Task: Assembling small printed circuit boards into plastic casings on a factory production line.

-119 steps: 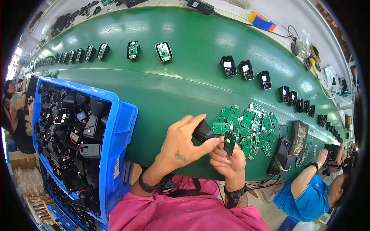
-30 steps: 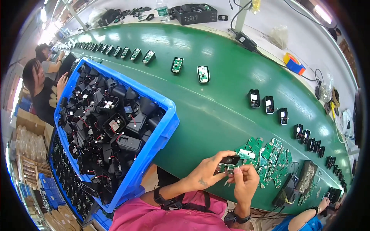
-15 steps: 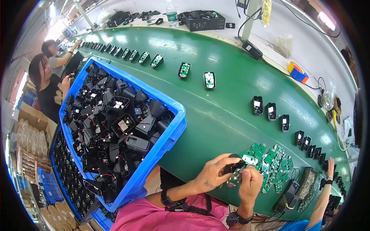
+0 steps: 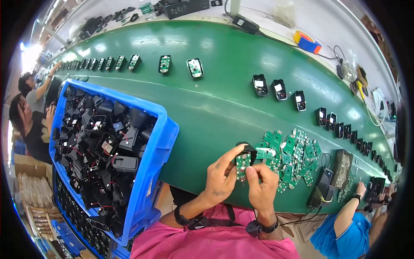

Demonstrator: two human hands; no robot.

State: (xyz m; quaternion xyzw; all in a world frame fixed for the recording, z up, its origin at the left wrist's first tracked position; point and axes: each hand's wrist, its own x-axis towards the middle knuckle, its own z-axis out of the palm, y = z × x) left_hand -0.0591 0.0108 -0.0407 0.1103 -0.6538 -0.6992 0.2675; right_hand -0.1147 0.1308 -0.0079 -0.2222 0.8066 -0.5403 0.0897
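My left hand (image 4: pixel 221 176) is closed around a small black plastic housing (image 4: pixel 247 149), held just above the near edge of the green bench. Between finger and thumb, my right hand (image 4: pixel 264 183) grips a green circuit board (image 4: pixel 243 167) dotted with small parts. The board is upright at the mouth of the housing, its upper end against it; how far it goes in I cannot tell. Just beyond my hands lies a heap of loose green circuit boards (image 4: pixel 288 157).
A blue crate (image 4: pixel 169 129) full of black housings stands at my left. Along the green bench (image 4: pixel 207 108) runs a line of housings (image 4: pixel 278 90), some with boards. A dark box (image 4: pixel 343 168) of small metal parts sits right, near a co-worker's arm (image 4: pixel 350 207). Other people sit far left.
My view has shifted, so the bench and crate sit differently in the picture. The board, tilted and blurred before, now stands upright against the housing with its face showing.
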